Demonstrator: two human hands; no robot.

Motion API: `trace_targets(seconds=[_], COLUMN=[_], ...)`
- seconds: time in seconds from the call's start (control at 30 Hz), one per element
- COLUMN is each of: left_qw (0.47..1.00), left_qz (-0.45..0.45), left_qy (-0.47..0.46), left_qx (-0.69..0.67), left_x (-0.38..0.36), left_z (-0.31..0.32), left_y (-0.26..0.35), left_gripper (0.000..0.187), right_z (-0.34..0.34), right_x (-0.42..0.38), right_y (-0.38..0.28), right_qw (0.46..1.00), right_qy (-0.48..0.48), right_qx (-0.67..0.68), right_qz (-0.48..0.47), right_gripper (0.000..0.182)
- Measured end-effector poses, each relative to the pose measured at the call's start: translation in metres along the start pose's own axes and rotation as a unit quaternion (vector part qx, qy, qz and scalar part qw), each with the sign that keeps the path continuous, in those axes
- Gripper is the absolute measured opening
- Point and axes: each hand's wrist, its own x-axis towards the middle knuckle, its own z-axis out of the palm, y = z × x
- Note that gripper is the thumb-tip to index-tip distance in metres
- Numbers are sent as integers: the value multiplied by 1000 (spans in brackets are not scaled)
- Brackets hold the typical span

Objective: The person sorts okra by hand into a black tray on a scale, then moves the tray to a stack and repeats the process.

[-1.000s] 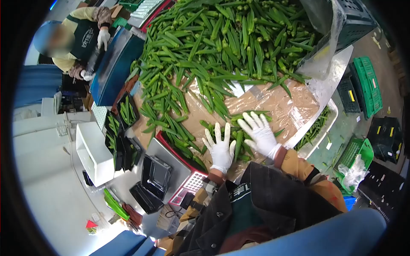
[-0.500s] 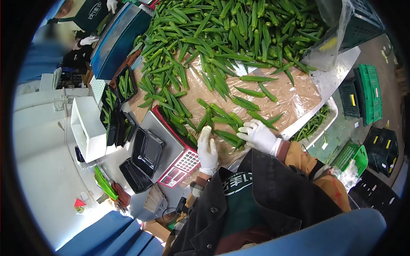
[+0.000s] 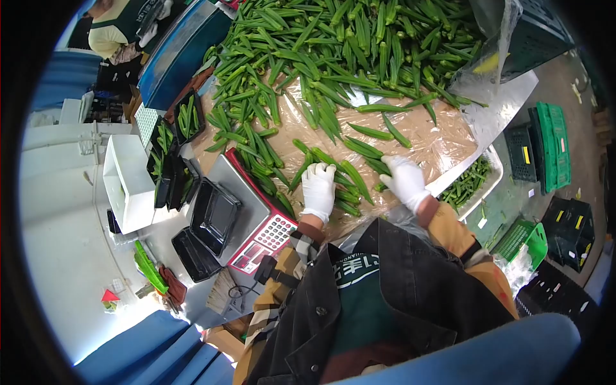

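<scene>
Both of my hands wear white gloves and work at the near side of a brown, film-covered surface. My left hand [image 3: 318, 191] is closed, its curled fingers on the okra pods [image 3: 346, 197] gathered in a small heap beside it. To the right, my right hand [image 3: 407, 183] has its thumb and fingers bent around the end of an okra pod [image 3: 380, 166]; the fingertips are partly hidden. Some loose pods [image 3: 371, 132] lie just beyond. A large okra pile [image 3: 359, 51] covers the far side.
Left of my hands stands a red-edged weighing scale [image 3: 273, 234] with an empty black tray [image 3: 215, 215] on it. Okra-filled black trays [image 3: 188, 120] and a white bin [image 3: 128, 183] are farther left. A white tub of okra [image 3: 495, 168] and green crates [image 3: 553, 147] sit right.
My left hand has moved up and right, its fingers now curled over the heap. My right hand has shifted right and away from me, leaving the heap for another pod.
</scene>
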Motion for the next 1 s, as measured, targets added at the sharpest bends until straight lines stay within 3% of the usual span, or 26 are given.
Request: trace_targets(seconds=[0.03,0.1,0.17,0.23,0.33,0.43,0.53,0.63,0.67,0.77,0.8,0.83,0.9,0.93,1.0], left_qw=[1000,999,991,979,989,989,992,980,983,951,894,885,889,923,963], left_qz=[7,3,-18,-29,33,138,105,-11,-38,-133,-246,-284,-275,-270,-218], left_qy=[-14,3,25,23,-107,-52,-60,-194,-169,-94,-73,-59,89,104,106], left_qx=[15,-44,-129,-200,-100,-25,-30,-42,-61,-263,-366,-363,-355,-254,-120], left_x=[4,9,4,-8,-32,-47,-43,-38,-41,-56,-47,-39,-26,-20,-21], left_z=[-1,-13,-23,-44,-52,-9,2,-25,-28,-21,-37,-38,-33,-25,6], left_y=[-1,-8,-21,-15,-1,0,1,9,6,-19,-15,-27,-36,-44,-54], left_gripper=[34,30,27,29,31,33,52,50,56,51,46,45,43,44,47], right_z=[10,15,-1,-38,-40,-10,-2,-20,-25,-28,-25,-23,-22,-12,20], right_x=[4,9,8,3,-12,-18,-12,-9,-6,9,17,27,49,62,70], right_y=[0,1,6,0,17,31,32,24,25,16,14,8,-8,-10,-15], right_qw=[999,1000,996,996,995,983,966,985,992,965,977,987,998,1000,989], right_qy=[-38,8,49,30,-4,-40,-43,-84,-97,-52,-26,-11,19,0,55], right_qx=[-1,21,65,83,15,-93,-171,-97,7,246,195,148,53,2,-109], right_qz=[0,-22,-40,-15,-94,-153,-189,-118,-78,69,78,60,25,3,-84], right_gripper=[41,40,38,36,36,36,36,37,35,34,35,36,39,43,43])
